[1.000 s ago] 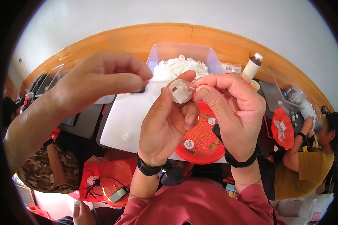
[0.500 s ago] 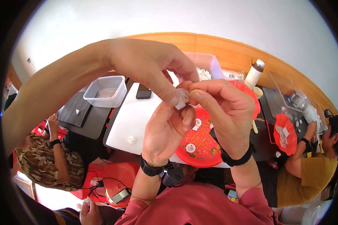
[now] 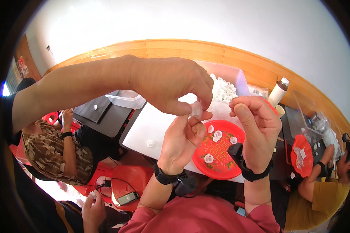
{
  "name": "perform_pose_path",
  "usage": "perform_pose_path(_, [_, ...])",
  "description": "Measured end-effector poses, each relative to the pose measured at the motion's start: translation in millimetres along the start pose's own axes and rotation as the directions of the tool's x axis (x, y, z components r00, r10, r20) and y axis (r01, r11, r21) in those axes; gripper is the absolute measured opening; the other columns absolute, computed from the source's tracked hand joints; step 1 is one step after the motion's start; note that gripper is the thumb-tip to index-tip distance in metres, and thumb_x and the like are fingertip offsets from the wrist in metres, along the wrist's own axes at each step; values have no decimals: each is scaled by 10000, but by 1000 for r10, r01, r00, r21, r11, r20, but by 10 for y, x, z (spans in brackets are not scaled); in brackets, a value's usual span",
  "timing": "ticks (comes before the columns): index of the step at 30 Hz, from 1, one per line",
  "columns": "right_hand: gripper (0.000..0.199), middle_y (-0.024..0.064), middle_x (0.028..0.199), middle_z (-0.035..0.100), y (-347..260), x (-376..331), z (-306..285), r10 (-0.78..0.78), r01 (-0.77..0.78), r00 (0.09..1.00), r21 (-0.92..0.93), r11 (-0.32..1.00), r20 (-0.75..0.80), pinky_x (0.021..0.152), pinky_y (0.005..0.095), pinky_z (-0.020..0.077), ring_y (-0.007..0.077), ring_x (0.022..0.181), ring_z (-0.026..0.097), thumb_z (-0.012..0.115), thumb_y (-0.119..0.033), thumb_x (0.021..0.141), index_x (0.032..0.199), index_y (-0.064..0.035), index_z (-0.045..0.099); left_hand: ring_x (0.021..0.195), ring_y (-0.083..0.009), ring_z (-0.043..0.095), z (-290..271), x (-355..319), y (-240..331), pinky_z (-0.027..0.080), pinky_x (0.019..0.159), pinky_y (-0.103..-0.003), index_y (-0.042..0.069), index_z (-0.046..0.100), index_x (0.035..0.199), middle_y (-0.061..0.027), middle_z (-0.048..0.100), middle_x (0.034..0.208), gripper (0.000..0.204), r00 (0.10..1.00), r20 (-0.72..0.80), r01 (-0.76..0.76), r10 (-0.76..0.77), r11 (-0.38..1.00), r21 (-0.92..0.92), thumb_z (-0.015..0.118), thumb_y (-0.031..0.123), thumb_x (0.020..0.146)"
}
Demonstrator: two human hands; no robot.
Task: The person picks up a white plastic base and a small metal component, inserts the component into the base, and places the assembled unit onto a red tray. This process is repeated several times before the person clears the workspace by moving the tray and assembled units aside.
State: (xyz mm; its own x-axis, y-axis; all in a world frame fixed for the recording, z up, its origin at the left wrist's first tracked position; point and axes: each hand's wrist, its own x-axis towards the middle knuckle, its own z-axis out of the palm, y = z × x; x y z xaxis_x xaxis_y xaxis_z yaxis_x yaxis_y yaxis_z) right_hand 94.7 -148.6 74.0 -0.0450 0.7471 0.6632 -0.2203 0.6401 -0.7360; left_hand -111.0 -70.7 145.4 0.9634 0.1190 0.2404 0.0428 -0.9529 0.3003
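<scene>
Both hands (image 3: 179,146) — white part (image 3: 197,110) at left, thin strand (image 3: 231,103) in right

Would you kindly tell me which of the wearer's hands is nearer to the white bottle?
Right. The right hand is below and left of the white bottle in the picture; the left hand is farther left.

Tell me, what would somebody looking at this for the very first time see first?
Probably the bare arm stretching in from the left, with another person's hand pinching a small white piece beside the wearer's left hand. Next, perhaps, the bright red tray between and below the wearer's two hands, with little white parts on it, and the clear bin heaped with white pieces behind.
</scene>
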Motion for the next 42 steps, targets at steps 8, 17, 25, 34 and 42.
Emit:
perform_pose_path(8, [111, 64, 911, 653, 34, -33, -45, 18, -18, 1000, 17, 1000, -17, 762, 213, 461, 87, 833, 585, 628, -2, 858, 959, 44, 633, 732, -115, 560, 1425, -30, 424, 441, 585, -245, 94, 565, 1141, -74, 625, 993, 261, 233, -512, -687, -827, 232, -688, 514, 256, 942])
perform_pose_path(17, [101, 75, 901, 646, 76, -64, -4, 31, -31, 999, -32, 999, -13, 789, 245, 458, 108, 839, 580, 631, -13, 855, 937, 46, 630, 646, -62, 475, 1504, -120, 471, 423, 575, -160, 69, 502, 1204, -53, 631, 1063, 332, 71, -420, -765, -905, 220, -605, 410, 310, 995])
perform_pose_path(25, [100, 84, 907, 645, 162, -102, 112, 104, -104, 994, -13, 994, 8, 786, 246, 453, 113, 832, 574, 634, -14, 852, 930, 49, 631, 707, -90, 491, 1616, -248, 424, 433, 628, -183, 31, 465, 1241, -68, 611, 1104, 391, 110, -389, -737, -914, 188, -650, 392, 330, 1000])
perform_pose_path(34, [112, 87, 920, 647, 274, -61, 153, 164, -165, 985, 15, 986, 49, 785, 242, 450, 102, 851, 568, 631, -13, 856, 946, 55, 633, 781, -112, 560, 1780, -278, 322, 487, 682, -193, 75, 485, 1247, -34, 619, 1083, 357, 141, -272, -757, -952, 74, -650, 490, 295, 966])
perform_pose_path(42, [131, 83, 924, 658, 414, 131, 281, 282, -291, 950, 59, 955, 132, 809, 242, 449, 97, 867, 577, 643, -47, 857, 945, 50, 644, 971, -111, 562, 1662, -162, 210, 491, 808, -222, 56, 498, 1233, -47, 557, 1214, 366, 116, -417, -873, -901, 108, -476, 507, 296, 957])
